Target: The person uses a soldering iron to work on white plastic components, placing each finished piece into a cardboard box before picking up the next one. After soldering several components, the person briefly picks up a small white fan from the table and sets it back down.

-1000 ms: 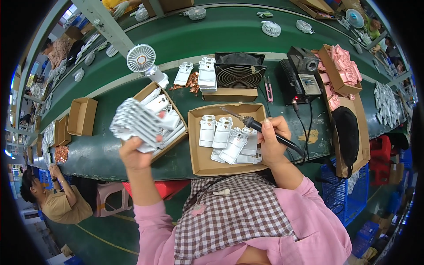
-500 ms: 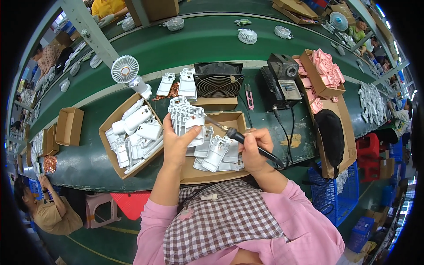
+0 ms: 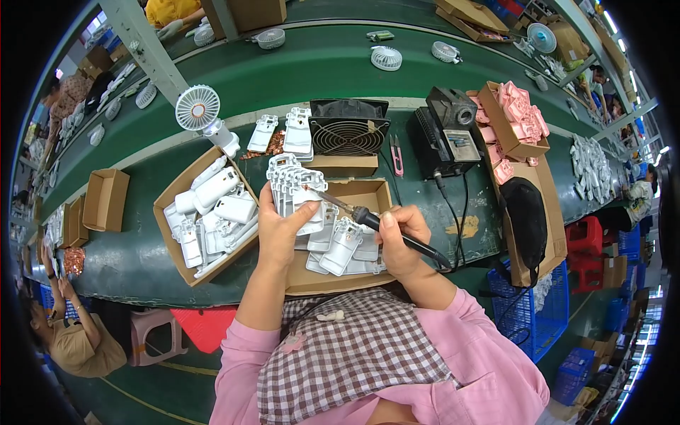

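Observation:
Gripped in my left hand (image 3: 280, 225) is a fanned stack of white plastic casings (image 3: 292, 185), thumb across the front one. My right hand (image 3: 405, 239) holds a soldering iron (image 3: 366, 217) by its black handle; the tip points left and meets the front casing near a small copper-coloured piece. Beneath my hands, a shallow cardboard box (image 3: 368, 190) holds more white casings (image 3: 341, 245). To the left, another cardboard box (image 3: 164, 205) is filled with white casings and rounded handle parts (image 3: 217, 187).
Behind stand a black square fan (image 3: 350, 133), pink-handled snips (image 3: 397, 157) and a black soldering station (image 3: 446, 134) with its cord. A white handheld fan (image 3: 198, 106) stands back left, near copper-coloured bits (image 3: 275, 143). Pink parts (image 3: 520, 113) fill a box at right. Fan heads (image 3: 386, 58) lie on the green conveyor.
The soldering iron's tip has moved left, onto the front casing. Fan heads on the conveyor have shifted left. At far left, a co-worker's arm has risen.

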### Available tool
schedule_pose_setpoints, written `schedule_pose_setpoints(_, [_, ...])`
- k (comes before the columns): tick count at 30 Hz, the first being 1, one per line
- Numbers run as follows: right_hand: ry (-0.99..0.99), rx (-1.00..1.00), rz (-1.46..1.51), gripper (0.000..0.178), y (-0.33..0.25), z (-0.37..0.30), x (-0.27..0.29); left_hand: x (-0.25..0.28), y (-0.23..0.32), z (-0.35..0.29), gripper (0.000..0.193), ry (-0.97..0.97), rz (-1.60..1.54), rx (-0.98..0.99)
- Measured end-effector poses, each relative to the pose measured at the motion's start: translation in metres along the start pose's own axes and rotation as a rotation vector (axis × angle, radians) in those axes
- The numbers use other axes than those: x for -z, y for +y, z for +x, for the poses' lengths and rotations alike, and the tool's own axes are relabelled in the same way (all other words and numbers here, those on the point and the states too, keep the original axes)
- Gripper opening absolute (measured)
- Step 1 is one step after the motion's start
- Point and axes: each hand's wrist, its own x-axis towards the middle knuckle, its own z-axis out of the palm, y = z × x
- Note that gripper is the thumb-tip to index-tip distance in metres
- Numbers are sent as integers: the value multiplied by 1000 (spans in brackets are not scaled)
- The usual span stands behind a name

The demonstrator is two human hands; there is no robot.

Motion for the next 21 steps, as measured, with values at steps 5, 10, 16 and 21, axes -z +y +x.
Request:
schedule_pose_setpoints(5, [-27, 60, -74, 12, 1, 2, -2, 1, 0, 0, 70, 4, -3, 6])
schedule_pose_setpoints(10, [-40, 53, -94, 12, 0, 1, -2, 2, -1, 1, 72, 4, 0, 2])
schedule_pose_setpoints(16, [-46, 76, -111, 12, 1, 1, -1, 1, 1, 0, 73, 6, 5, 16])
schedule_pose_setpoints(21, [-17, 92, -92, 11, 3, 0, 0, 2, 0, 1, 73, 1, 11, 23])
